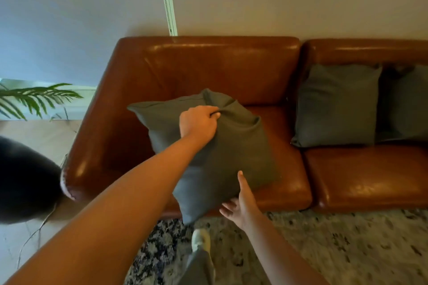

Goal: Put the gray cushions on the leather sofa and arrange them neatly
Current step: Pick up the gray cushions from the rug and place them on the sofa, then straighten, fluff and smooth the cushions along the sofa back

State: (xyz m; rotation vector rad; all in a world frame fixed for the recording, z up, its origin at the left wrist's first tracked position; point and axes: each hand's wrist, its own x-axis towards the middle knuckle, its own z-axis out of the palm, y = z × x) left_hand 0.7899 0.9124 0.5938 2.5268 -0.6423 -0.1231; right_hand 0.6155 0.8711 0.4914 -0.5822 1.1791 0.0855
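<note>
A gray cushion hangs tilted over the left seat of the brown leather sofa, its lower corner past the seat's front edge. My left hand grips a bunch of its fabric near the top. My right hand touches the cushion's lower edge with straight fingers, thumb up against its face. A second gray cushion leans upright against the backrest on the middle seat. A third gray cushion stands beside it, cut off by the right frame edge.
A patterned rug lies in front of the sofa, with my foot on it. A green plant stands left of the sofa's armrest. A dark blurred shape fills the left edge. A thin cable runs on the floor.
</note>
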